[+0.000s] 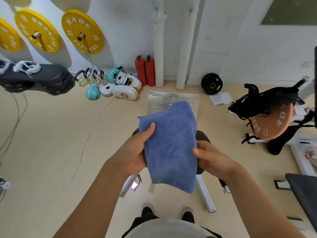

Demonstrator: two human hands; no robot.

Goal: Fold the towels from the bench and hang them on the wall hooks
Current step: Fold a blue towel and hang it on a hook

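A blue towel, folded into a long strip, hangs in front of me at waist height. My left hand grips its left edge with the thumb on top of the cloth. My right hand holds the right edge, thumb pressed on the front. Two small metal wall hooks sit high on the white wall ahead, both bare. The bench is mostly hidden behind the towel; only its dark pad edge and white legs show.
A slotted metal plate stands behind the towel. Two red extinguishers and white padded pipes line the wall. Boxing gloves and a cable lie left. A weight plate with black straps stands right.
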